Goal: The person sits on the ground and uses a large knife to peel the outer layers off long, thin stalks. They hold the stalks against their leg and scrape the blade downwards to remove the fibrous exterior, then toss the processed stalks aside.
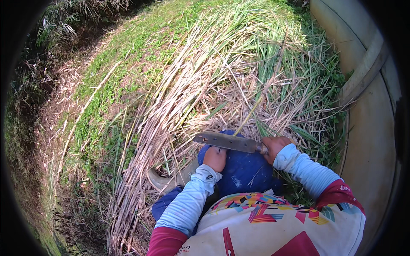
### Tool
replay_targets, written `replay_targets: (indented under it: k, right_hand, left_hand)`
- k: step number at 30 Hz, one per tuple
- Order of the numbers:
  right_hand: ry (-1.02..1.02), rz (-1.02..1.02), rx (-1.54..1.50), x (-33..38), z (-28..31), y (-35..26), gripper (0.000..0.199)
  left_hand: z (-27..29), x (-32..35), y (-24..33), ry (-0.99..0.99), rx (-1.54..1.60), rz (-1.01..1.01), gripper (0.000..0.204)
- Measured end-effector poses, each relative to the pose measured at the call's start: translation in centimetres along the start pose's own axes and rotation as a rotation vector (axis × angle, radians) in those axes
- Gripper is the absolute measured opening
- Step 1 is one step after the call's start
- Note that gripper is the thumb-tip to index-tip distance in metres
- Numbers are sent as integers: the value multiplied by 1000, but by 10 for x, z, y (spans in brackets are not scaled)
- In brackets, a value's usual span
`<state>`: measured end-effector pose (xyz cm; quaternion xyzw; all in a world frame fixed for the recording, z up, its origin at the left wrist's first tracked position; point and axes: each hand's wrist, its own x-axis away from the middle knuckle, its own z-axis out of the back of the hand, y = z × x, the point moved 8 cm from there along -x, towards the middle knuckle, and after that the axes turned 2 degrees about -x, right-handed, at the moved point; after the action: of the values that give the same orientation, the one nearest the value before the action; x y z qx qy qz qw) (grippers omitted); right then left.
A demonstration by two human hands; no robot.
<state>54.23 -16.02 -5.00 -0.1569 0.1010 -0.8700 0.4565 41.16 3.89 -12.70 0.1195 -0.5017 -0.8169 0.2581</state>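
Note:
My right hand [275, 148] is closed round the handle of a broad knife [226, 141]. Its dark, flat blade, with small holes in it, lies crosswise over my knee in blue trousers [243, 168] and points left. Just below the blade's tip, my left hand [215, 158] is closed, and whatever its fingers hold is hidden. A thin yellowish stalk [250, 114] slants down toward the far edge of the blade. Beyond my knees spreads a pile of cut grass stalks [192, 96], dry and tan with some green blades.
A large pale curved wall [367, 128] with a band stands close on my right. To the left, a long dry cane [92, 99] lies on low green growth [128, 72]. My boot [183, 176] rests against the stalks. Dark brush [64, 34] stands at the far left.

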Motion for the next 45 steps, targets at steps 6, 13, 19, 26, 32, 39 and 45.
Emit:
replay_targets:
  k: [6, 13, 19, 26, 32, 39, 45]
  right_hand:
    - [-72, 50, -16, 16, -5, -16, 26]
    - [-76, -158, 152, 2, 17, 53, 24]
    - [25, -559, 86, 17, 39, 111, 37]
    - [-125, -67, -21, 32, 14, 3, 26]
    - [-124, -236, 214, -3, 52, 57, 25]
    - [-159, -127, 63, 15, 43, 6, 28]
    - [-28, -373, 129, 1, 41, 87, 31]
  left_hand:
    - [-27, 29, -28, -337, 623, 434, 15]
    - [-21, 43, 6, -71, -43, 57, 20]
    - [-20, 50, 48, 15, -381, -253, 19]
    - [-15, 56, 68, 43, -494, -419, 15]
    - [-6, 53, 68, 3, -619, -461, 14]
    - [2, 52, 70, 51, -623, -495, 15]
    - [2, 56, 68, 3, -618, -443, 18]
